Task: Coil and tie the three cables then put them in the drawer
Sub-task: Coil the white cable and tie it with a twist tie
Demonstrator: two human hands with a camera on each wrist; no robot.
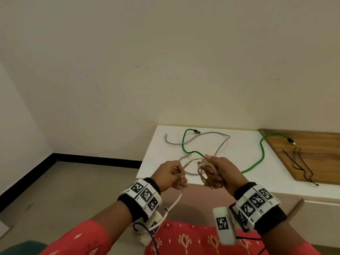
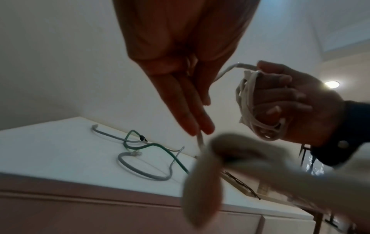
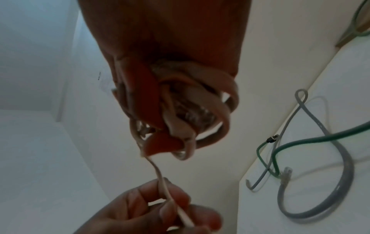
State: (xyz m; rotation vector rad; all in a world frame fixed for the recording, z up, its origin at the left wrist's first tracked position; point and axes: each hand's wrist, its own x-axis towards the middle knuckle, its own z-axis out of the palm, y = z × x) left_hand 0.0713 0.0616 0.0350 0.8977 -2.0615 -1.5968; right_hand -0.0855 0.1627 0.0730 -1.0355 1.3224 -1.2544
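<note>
Right hand point(image 1: 219, 172) clamps the limp white cable point(image 1: 203, 170) coil; left hand point(image 1: 171, 174) pinches its light, springy tail: grip loops together.

A plain room at home, it seems: bare cream walls point(image 1: 165, 61), black skirting point(image 1: 73, 159), low white cabinet point(image 1: 239, 162).

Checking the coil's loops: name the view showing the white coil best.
Left wrist: the white coil shows side-on, loops distinct, in the right hand. Head view shows it small; right wrist shows it dark, close, partly hidden by fingers.
</note>
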